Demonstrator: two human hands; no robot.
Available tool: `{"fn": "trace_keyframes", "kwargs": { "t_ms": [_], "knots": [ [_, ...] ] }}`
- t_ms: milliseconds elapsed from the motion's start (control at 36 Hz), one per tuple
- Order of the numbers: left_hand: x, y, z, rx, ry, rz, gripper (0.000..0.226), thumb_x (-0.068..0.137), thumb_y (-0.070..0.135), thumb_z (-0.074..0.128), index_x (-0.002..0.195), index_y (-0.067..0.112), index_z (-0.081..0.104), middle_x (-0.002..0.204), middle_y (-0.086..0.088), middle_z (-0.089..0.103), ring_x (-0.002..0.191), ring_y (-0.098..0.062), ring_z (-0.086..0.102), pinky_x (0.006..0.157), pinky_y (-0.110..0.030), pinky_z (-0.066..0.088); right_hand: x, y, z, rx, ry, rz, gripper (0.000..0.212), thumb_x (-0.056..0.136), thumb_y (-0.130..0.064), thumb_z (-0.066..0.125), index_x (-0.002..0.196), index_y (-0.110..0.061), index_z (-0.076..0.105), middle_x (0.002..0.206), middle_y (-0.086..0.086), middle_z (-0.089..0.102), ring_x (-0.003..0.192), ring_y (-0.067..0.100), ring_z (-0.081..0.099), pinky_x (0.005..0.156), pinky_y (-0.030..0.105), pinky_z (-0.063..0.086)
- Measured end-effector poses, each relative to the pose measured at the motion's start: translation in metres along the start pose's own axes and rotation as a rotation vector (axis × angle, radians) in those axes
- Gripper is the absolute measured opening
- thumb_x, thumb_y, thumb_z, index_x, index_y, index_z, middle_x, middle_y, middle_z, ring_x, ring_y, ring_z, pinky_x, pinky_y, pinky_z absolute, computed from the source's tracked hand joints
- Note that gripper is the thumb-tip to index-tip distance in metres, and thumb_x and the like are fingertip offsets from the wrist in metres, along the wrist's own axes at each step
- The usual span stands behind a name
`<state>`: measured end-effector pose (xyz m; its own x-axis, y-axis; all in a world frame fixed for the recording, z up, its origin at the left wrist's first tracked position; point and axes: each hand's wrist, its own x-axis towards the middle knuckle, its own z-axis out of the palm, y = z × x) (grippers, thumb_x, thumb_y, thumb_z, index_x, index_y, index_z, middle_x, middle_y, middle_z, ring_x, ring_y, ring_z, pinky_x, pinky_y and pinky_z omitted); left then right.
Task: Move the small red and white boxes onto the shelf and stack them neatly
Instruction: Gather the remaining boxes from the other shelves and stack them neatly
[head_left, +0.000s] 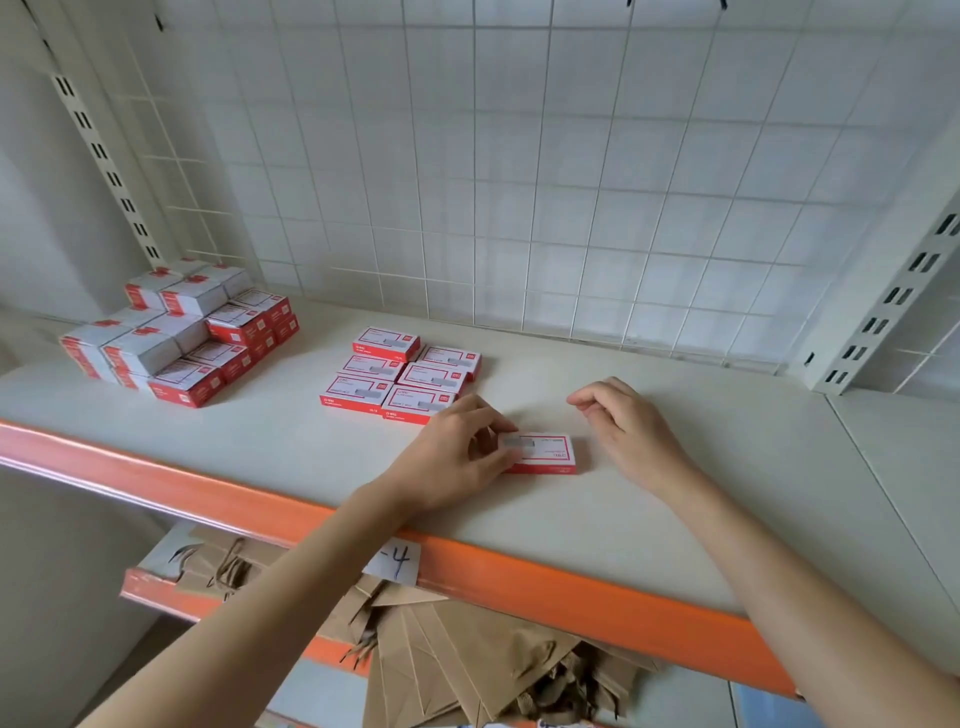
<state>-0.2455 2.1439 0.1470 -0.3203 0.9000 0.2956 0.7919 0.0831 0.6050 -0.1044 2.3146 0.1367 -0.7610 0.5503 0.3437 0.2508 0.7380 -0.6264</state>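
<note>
While the left hand (457, 457) pinches, apparently, a lone box (543, 453) and the right hand (631, 431) hovers loosely curled, empty, a careless slide could skew the nearby rows (402, 375).

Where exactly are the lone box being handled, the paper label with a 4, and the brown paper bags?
lone box (550, 453), head view, its white top face.
paper label (393, 563), head view, its middle.
brown paper bags (467, 660), head view, flat bag face.

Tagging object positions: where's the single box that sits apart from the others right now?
Head view: the lone box lies on the shelf near its front edge, pinched by the left hand, just right of the six-box grid.
</note>
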Motion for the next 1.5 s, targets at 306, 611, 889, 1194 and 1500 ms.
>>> {"fn": "trace_keyframes", "kwargs": {
  "t_ms": [306,611,889,1194,1500],
  "knots": [
    [0.0,0.003,0.002,0.011,0.009,-0.068,0.032,0.072,0.034,0.078,0.092,0.016,0.062,0.087,0.006,0.052,0.072,-0.004,0.048,0.062,-0.007,0.034,-0.003,-0.005,-0.002,0.018,0.002,-0.017,0.019,0.09,0.002,0.047,0.098,-0.003,0.064,0.097,0.008,0.061,0.09,0.021,0.057,0.083,0.028,0.044],
    [0.002,0.008,0.004,0.011,-0.028,-0.025,0.043,0.061,0.042,0.084,0.07,0.021,0.048,0.073,0.011,0.047,0.062,-0.003,0.042,0.058,-0.011,0.033,-0.009,-0.024,0.0,0.029,-0.142,-0.052,0.014,0.087,-0.025,0.063,0.078,-0.015,0.058,0.077,-0.007,0.053,0.068,-0.003,0.049,0.065,0.012,0.036],
    [-0.009,0.004,-0.02,0.087,-0.13,0.097,0.007,0.08,0.02,0.071,0.085,0.015,0.07,0.091,0.004,0.063,0.076,-0.003,0.053,0.065,-0.005,0.033,0.011,-0.041,0.006,-0.273,-0.387,-0.039,0.049,0.073,-0.052,0.068,0.11,-0.022,0.055,0.102,-0.009,0.047,0.105,0.008,0.045,0.093,0.029,0.04],
    [-0.018,-0.014,-0.067,0.251,-0.138,0.201,0.018,0.085,0.025,0.066,0.099,0.015,0.07,0.095,0.0,0.065,0.084,-0.01,0.054,0.075,-0.025,0.045,0.068,-0.083,0.027,-0.278,-0.233,-0.06,0.045,0.085,-0.026,0.062,0.127,-0.013,0.053,0.12,0.005,0.048,0.12,0.019,0.039,0.096,0.025,0.031],
    [-0.019,-0.037,-0.084,0.206,-0.159,0.284,0.015,0.084,0.024,0.066,0.094,0.014,0.072,0.092,0.0,0.067,0.082,-0.013,0.058,0.073,-0.029,0.047,0.105,-0.102,0.068,-0.482,-0.356,0.073,0.039,0.09,-0.026,0.051,0.128,-0.019,0.053,0.123,0.01,0.044,0.122,0.029,0.035,0.102,0.04,0.036]
  ]
}}
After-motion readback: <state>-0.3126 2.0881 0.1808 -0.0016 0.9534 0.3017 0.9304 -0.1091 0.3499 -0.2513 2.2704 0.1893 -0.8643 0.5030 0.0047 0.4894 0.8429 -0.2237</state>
